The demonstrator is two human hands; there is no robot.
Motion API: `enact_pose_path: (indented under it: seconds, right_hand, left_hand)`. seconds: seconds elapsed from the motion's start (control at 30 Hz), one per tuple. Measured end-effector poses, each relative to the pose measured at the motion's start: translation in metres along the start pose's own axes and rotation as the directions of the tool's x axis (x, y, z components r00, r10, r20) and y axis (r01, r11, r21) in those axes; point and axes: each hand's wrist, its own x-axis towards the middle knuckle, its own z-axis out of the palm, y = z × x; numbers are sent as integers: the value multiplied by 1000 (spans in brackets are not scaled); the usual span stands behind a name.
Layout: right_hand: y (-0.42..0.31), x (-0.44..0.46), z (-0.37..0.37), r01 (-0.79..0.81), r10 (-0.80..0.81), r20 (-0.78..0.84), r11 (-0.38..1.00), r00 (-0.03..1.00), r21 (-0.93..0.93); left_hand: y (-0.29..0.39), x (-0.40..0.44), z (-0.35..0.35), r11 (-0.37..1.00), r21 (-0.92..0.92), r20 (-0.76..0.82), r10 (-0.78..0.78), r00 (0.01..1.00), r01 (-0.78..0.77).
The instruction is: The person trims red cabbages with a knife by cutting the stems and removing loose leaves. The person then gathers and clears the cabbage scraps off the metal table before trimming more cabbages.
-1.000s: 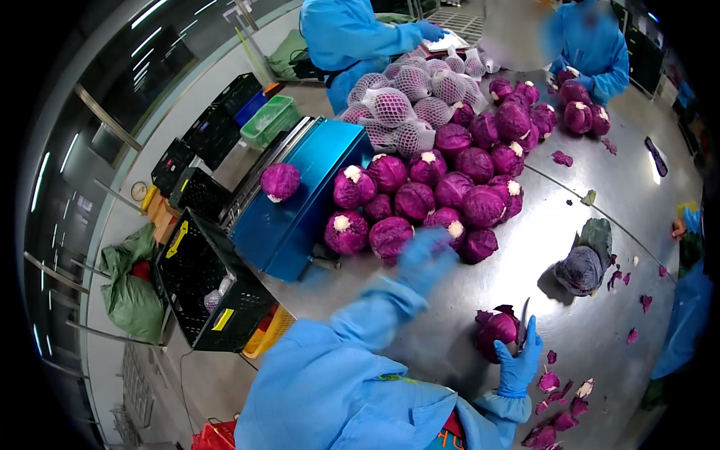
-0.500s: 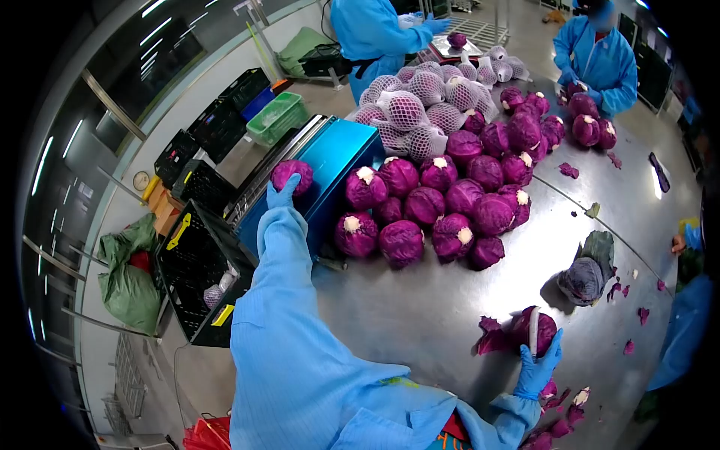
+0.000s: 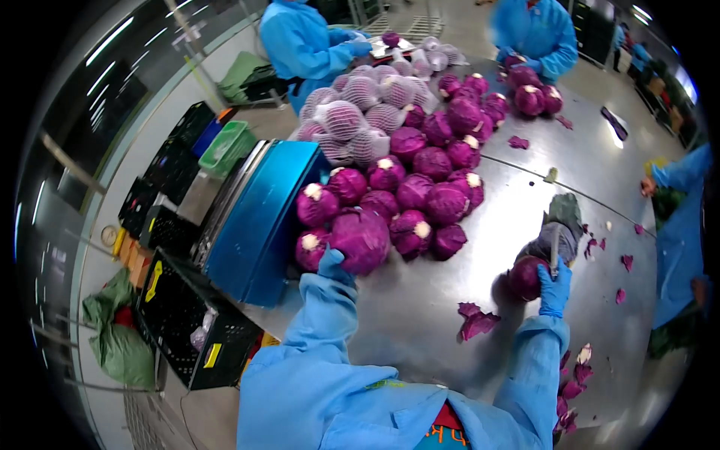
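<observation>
My left hand (image 3: 334, 267), gloved in blue, is closed round the lower left of a large red cabbage (image 3: 361, 238) at the front of the pile. Its size suggests it is raised toward me. On the right, my right hand (image 3: 555, 291) grips a knife (image 3: 555, 249), whose narrow pale length points away from me. Against that hand's left side sits another red cabbage (image 3: 524, 278); whether the fingers also hold it I cannot tell. Just behind is a duller cabbage (image 3: 556, 240) with a dark outer leaf (image 3: 565, 210). Torn purple leaves (image 3: 477, 322) lie nearer me.
Trimmed red cabbages (image 3: 432, 163) and net-wrapped ones (image 3: 343, 120) cover the far steel table (image 3: 420, 322). A blue box (image 3: 262, 221) stands left, beside a black crate (image 3: 187, 330). Two co-workers (image 3: 304, 45) (image 3: 551, 37) work at the far end; another person's sleeve (image 3: 682, 169) is at right.
My left hand has moved from above the blue box to the pile's front, still with a cabbage. My right hand, knife and nearby cabbage have shifted away from me, toward the duller cabbage.
</observation>
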Motion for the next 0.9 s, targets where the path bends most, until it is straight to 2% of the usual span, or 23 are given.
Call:
enact_pose_path:
  seconds: [0.07, 0.13, 0.17, 0.2, 0.27, 0.33, 0.37, 0.4, 0.47, 0.5, 0.57, 0.63, 0.7, 0.77, 0.83, 0.87, 0.9]
  right_hand:
    - [4, -14, 2, 279, -277, -146, 960, 950, -9]
    - [-37, -39, -9, 263, -234, -263, 962, 936, 79]
    - [-34, -52, -7, 114, -79, -211, 980, 974, 160]
    - [-52, -69, -12, 83, -60, -196, 991, 979, 108]
    - [-63, -94, 1, 279, -252, -133, 924, 959, 263]
    - [-72, -118, 23, 382, -396, 6, 888, 918, 257]
    - [-68, -131, 36, 345, -374, 170, 921, 912, 179]
    - [-62, -143, 48, 320, -334, 329, 942, 883, 97]
    - [-52, -156, 63, 376, -320, 438, 925, 840, -45]
    - [-49, -163, 65, 408, -307, 495, 906, 813, -109]
    - [-35, -169, 56, 383, -300, 495, 921, 815, -73]
    - [-14, -177, 37, 368, -289, 500, 928, 816, -64]
    - [4, -185, -2, 364, -210, 563, 915, 799, -176]
    - [31, -191, -37, 254, -83, 467, 913, 881, -318]
    - [56, -197, -60, 120, -61, 144, 888, 988, -445]
    - [65, -203, -69, 35, -57, -30, 870, 998, -492]
    - [52, -200, -78, 59, -92, -49, 886, 995, -461]
  left_hand:
    - [-37, -4, 35, 997, -49, 32, -64, 997, 65]
    - [-61, -8, 60, 975, -120, 78, -178, 981, 187]
    - [-70, -8, 65, 947, -173, 110, -254, 961, 270]
    - [-79, -8, 70, 909, -222, 142, -327, 934, 352]
    - [-92, -9, 72, 841, -285, 188, -421, 888, 459]
    - [-103, -9, 69, 796, -324, 216, -463, 860, 510]
    - [-110, -5, 67, 740, -398, 360, -417, 835, 541]
    - [-112, -6, 66, 736, -394, 329, -447, 832, 551]
    - [-113, -13, 64, 732, -385, 264, -496, 827, 562]
    - [-113, -17, 66, 776, -314, 233, -495, 837, 547]
    - [-113, -23, 69, 847, -162, 175, -481, 859, 507]
    - [-110, -25, 71, 841, -86, 191, -513, 837, 534]
    - [-112, -25, 71, 837, -22, 220, -530, 819, 547]
    - [-116, -26, 71, 841, 28, 254, -529, 810, 541]
    - [-112, -25, 87, 804, 169, 199, -595, 779, 570]
    - [-114, -24, 93, 775, 238, 172, -627, 759, 586]
    - [-122, -25, 86, 732, 302, 97, -661, 744, 611]
